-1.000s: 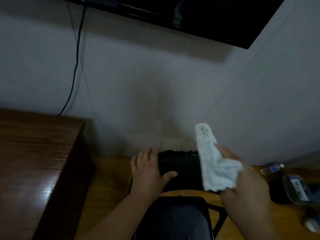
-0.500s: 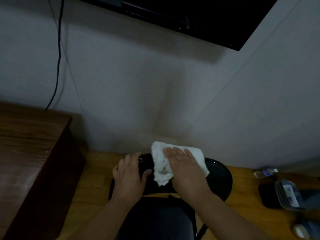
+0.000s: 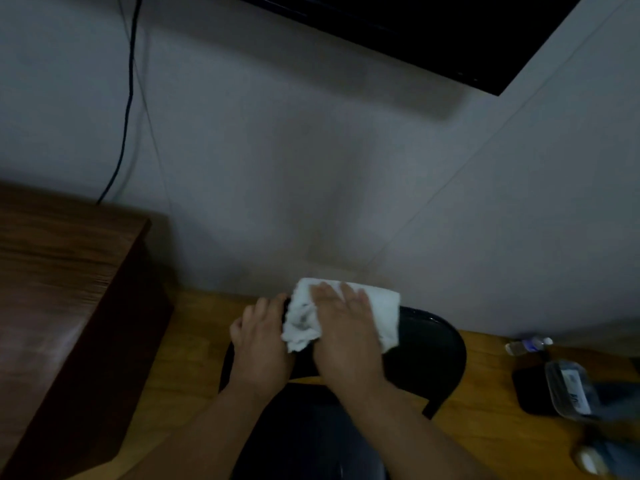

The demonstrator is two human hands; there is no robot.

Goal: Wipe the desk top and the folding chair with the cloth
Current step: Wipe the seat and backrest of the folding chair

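A black folding chair [image 3: 429, 355] stands below me, its curved backrest towards the wall. A white cloth [image 3: 384, 313] is draped over the top of the backrest. My right hand [image 3: 346, 334] lies flat on the cloth and presses it against the backrest. My left hand [image 3: 259, 344] grips the backrest's left end, just beside the cloth. The dark wooden desk top [image 3: 52, 289] is at the left, apart from both hands. The chair's seat [image 3: 304, 438] shows dark between my forearms.
A grey wall rises right behind the chair, with a black screen [image 3: 450, 36] mounted high up and a black cable [image 3: 128, 98] hanging down to the desk. On the wooden floor at the right lie a small plastic bottle [image 3: 530, 344], a black item and a clear container [image 3: 568, 389].
My right hand brought the cloth down from the air onto the backrest top and now presses it flat there. My left hand has kept its grip on the backrest.
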